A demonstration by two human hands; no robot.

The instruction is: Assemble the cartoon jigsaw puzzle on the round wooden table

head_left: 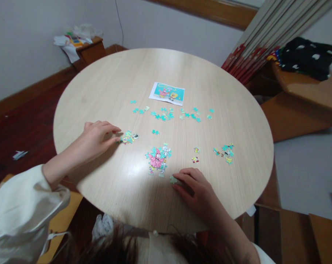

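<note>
1. Left hand [100,137]: lies on the round bench [105,84] with the fingers drawn together. The fingertips touch the left edge of a small cluster [129,137] of joined puzzle pieces. Whether it is grasping a piece cannot be told.
2. Right hand [195,187]: lies low on the bench near its front edge, fingers curled. The fingertips are closed on a pale loose piece [173,179], which lies flat at the hand's left.
3. Assembled section [157,159]: pink and teal, just beyond the loose piece and between the two hands, touched by neither.
4. Reference picture [167,92]: far side of the bench, well apart from both hands.
5. Scattered teal pieces [166,114]: a loose row just in front of the picture.
</note>
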